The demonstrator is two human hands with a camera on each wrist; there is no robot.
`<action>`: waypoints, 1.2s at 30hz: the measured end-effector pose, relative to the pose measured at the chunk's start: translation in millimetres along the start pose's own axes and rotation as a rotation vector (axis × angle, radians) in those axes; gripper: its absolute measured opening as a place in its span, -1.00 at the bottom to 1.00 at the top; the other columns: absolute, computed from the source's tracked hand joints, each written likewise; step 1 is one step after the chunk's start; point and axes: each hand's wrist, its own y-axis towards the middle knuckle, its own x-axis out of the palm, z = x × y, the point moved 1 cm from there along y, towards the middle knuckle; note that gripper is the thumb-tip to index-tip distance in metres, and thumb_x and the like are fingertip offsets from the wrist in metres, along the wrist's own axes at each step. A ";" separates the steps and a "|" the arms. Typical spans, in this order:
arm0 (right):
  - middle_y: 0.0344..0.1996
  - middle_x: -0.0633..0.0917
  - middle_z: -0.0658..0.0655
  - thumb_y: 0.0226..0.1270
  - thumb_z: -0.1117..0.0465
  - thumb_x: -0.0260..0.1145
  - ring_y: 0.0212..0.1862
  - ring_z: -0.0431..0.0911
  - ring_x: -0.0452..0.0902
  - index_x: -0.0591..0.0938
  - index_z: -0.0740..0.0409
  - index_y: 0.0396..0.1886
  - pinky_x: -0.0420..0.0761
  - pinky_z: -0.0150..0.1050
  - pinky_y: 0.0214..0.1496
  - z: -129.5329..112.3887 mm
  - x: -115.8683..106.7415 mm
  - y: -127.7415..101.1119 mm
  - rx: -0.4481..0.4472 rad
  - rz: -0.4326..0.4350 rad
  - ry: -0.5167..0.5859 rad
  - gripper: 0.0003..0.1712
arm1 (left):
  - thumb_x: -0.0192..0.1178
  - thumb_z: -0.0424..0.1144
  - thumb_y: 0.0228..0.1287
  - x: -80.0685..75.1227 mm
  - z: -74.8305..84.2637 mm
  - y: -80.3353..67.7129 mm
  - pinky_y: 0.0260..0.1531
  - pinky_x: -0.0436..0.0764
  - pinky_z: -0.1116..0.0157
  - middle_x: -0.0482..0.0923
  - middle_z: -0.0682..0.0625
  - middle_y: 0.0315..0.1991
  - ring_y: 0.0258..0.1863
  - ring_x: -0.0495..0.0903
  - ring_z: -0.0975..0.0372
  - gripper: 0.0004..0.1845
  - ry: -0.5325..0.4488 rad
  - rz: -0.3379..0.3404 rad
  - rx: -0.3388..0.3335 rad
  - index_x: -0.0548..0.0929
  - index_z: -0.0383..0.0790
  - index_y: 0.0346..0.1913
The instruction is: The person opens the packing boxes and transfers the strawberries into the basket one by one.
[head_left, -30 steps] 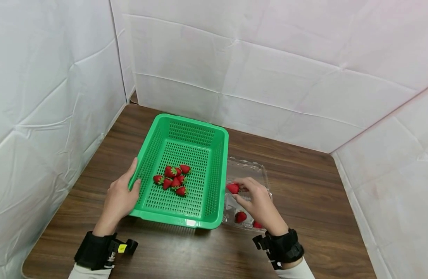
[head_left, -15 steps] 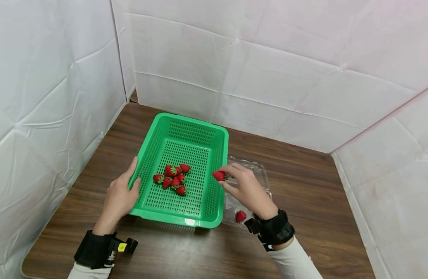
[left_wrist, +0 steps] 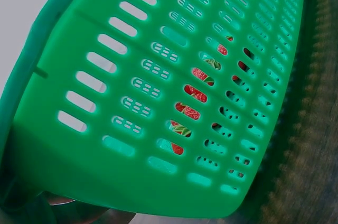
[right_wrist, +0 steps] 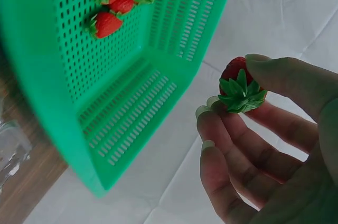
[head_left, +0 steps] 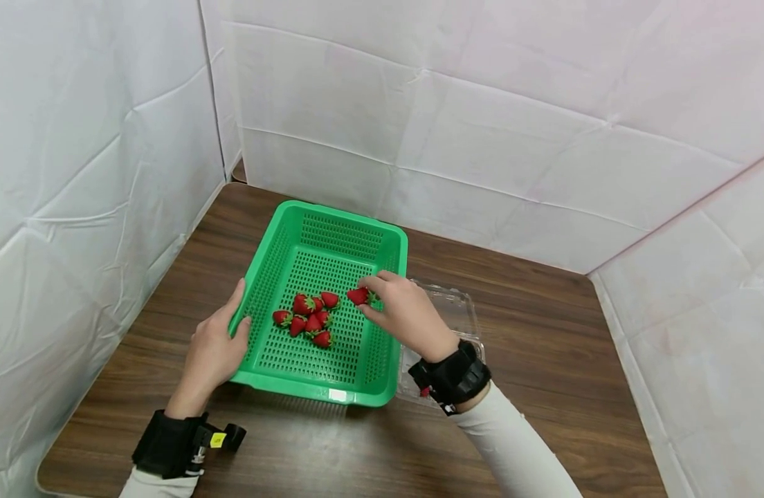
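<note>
While our right hand hangs over the right half of the green slotted basket, it pinches one strawberry between thumb and fingertips; the right wrist view shows the leafy cap turned toward the palm. We record the held berry above the basket floor, just right of the heap of strawberries lying near the basket's middle, apart from them. Our left hand grips the basket's near left rim, thumb over the edge, fingers on the outer wall. A clear plastic clamshell sits on the brown wooden table, touching the basket's right side, partly hidden by our right forearm. White padded panels enclose the table on the left, far and right.
</note>
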 end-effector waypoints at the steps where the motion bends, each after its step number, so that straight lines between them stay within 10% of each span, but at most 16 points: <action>1: -0.16 0.65 0.03 0.30 0.14 0.34 -0.12 -0.15 0.56 0.63 0.06 0.02 0.54 -0.30 -0.08 -1.3 1.3 3.4 -0.005 -0.006 -0.009 -0.69 | -0.04 -0.27 0.48 0.0 0.1 0.2 -0.17 0.51 -0.16 0.32 -0.42 0.33 0.08 0.52 -0.28 -0.31 0.000 0.000 0.000 -0.05 0.05 0.55; 17: -0.38 0.61 0.07 0.32 0.21 0.32 -0.37 -0.11 0.46 0.62 0.11 -0.28 0.38 -0.26 -0.31 -3.6 35.2 59.1 0.044 -0.274 -0.110 -0.93 | -0.03 -0.29 0.47 0.1 0.3 2.7 -0.11 0.50 -0.20 0.32 -0.42 0.33 0.11 0.50 -0.29 -0.30 -0.001 0.000 0.002 -0.05 0.04 0.55; 24: -0.57 0.29 0.01 0.36 0.18 0.28 -0.48 -0.15 0.17 0.31 0.01 -0.57 0.20 -0.25 -0.33 -7.2 51.3 71.7 0.087 -0.374 -0.206 -0.63 | -0.05 -0.26 0.49 -1.1 2.0 1.2 -0.08 0.48 -0.22 0.31 -0.42 0.34 0.15 0.47 -0.29 -0.31 -0.005 -0.017 -0.007 -0.07 0.06 0.55; 36: -0.49 0.53 0.03 0.40 0.19 0.22 -0.54 -0.18 0.27 0.45 0.01 -0.56 0.27 -0.29 -0.51 -14.9 78.2 87.2 0.144 -0.429 -0.341 -0.71 | -0.07 -0.25 0.49 -2.1 2.3 0.5 -0.05 0.47 -0.22 0.28 -0.40 0.36 0.18 0.44 -0.29 -0.31 -0.003 -0.025 -0.032 -0.09 0.09 0.55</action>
